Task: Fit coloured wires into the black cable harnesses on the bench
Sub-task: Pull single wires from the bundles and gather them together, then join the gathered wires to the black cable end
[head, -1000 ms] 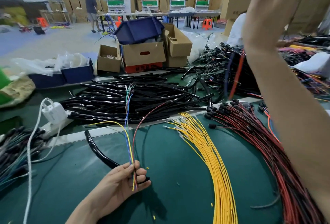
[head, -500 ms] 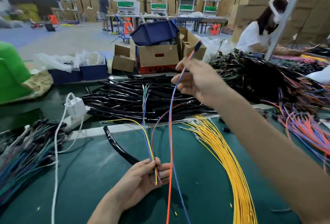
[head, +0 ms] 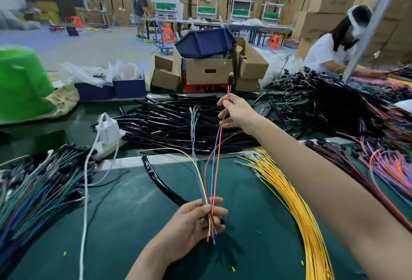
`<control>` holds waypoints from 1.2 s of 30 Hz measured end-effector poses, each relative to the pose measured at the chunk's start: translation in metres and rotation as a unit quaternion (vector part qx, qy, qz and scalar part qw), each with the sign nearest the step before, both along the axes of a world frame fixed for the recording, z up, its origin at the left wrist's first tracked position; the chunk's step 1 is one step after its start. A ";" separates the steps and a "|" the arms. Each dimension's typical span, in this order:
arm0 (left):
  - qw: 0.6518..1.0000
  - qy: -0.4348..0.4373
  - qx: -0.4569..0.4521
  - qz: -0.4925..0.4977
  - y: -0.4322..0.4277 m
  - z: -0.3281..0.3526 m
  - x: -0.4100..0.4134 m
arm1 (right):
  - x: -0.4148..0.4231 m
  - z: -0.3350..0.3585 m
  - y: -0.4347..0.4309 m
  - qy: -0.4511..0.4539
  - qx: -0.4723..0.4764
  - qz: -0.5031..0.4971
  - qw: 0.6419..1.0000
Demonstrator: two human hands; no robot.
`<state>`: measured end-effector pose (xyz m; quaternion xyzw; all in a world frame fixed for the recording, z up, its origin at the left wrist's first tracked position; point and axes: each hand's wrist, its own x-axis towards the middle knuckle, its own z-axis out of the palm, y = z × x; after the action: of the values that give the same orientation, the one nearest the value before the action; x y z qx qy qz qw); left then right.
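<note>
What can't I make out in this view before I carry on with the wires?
Head view only.
- Black harness tube: near end mostly hidden by the left hand.
- Connector above the right hand: too small and blurred to read.
- Yellow wires: cut off by the bottom edge.

Hands: two, left hand (head: 191, 219) and right hand (head: 236, 112).
Wires pinched in the right grip: two, one orange wire (head: 219, 146) and one blue wire (head: 214, 161).
Wire bunch (head: 201, 181) in the left grip: one; strands too close to count.
Loose black harness (head: 158, 181) on the tabletop (head: 124, 224): one.
Cardboard boxes (head: 207, 71) at the far edge: three.
Blue bins (head: 205, 42): three.
White charger (head: 108, 127): one.
Other people: two.
Yellow wires (head: 296, 201): too many to count.
</note>
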<state>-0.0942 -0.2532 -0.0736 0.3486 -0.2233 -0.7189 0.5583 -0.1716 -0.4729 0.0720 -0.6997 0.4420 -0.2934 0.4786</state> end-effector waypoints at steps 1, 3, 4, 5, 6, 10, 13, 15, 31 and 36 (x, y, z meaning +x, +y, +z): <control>1.000 -0.003 -0.002 -0.007 0.000 0.000 0.000 | 0.002 -0.002 -0.004 -0.001 -0.002 -0.004 1.000; 1.000 -0.008 -0.002 -0.018 0.000 -0.001 0.002 | 0.008 -0.004 -0.009 -0.016 -0.006 -0.007 1.000; 1.000 -0.010 -0.002 -0.019 0.000 -0.001 0.002 | 0.010 -0.005 -0.011 -0.031 -0.004 -0.008 0.999; 1.000 -0.011 -0.001 -0.019 0.000 -0.001 0.002 | 0.013 -0.006 -0.012 -0.051 0.003 -0.009 0.999; 1.000 -0.010 -0.001 -0.017 0.000 -0.001 0.002 | 0.015 -0.007 -0.013 -0.071 0.014 -0.008 0.997; 1.000 -0.026 0.006 -0.003 0.001 0.000 0.001 | 0.019 -0.023 -0.015 -0.092 0.091 0.011 0.992; 1.000 -0.022 0.010 0.016 0.000 0.000 0.001 | 0.009 -0.035 -0.006 -0.009 0.111 -0.005 0.994; 1.000 -0.011 0.008 0.022 0.000 -0.001 0.001 | 0.003 -0.040 0.013 0.091 -0.028 -0.005 0.995; 0.891 -0.401 -0.121 0.175 0.017 0.068 0.049 | -0.054 -0.070 0.135 0.065 -0.361 0.195 0.910; 0.946 -0.199 -0.019 0.255 0.024 0.048 0.039 | -0.062 -0.109 0.146 0.034 -0.242 0.130 0.961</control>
<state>-0.0550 -0.2294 -0.0252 0.5193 -0.2464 -0.4641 0.6739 -0.2334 -0.3268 -0.0371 -0.8554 0.2795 -0.3029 0.3138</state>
